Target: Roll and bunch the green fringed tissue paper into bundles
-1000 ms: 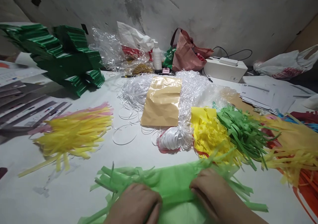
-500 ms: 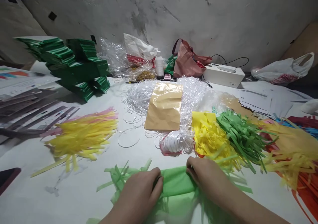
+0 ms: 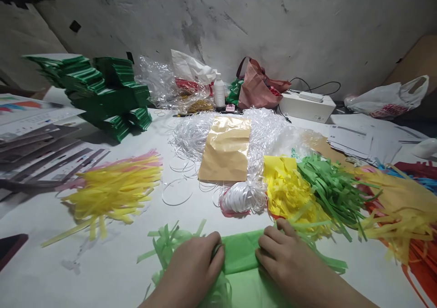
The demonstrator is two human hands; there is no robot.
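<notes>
Light green fringed tissue paper (image 3: 241, 251) lies at the table's front, its middle folded into a darker band and its cut strips spreading to both sides. My left hand (image 3: 196, 262) pinches the band's left end between thumb and curled fingers. At the other end, my right hand (image 3: 285, 253) has its fingers curled over the band, gripping it. Just beyond are a spool of white string (image 3: 239, 197), yellow fringed paper (image 3: 290, 189) and darker green fringed paper (image 3: 327, 185).
Yellow and pink fringes (image 3: 116, 187) lie at left, before stacked green cut-outs (image 3: 109, 98). A brown paper sheet (image 3: 225, 151) rests on tangled white string. A white bottle (image 3: 219, 90), a pink bag (image 3: 259, 82) and a white box (image 3: 307, 105) stand along the wall.
My right hand has shifted its hold, its fingers now laid over the band instead of pinching its upper edge. The left hand keeps nearly the same grip.
</notes>
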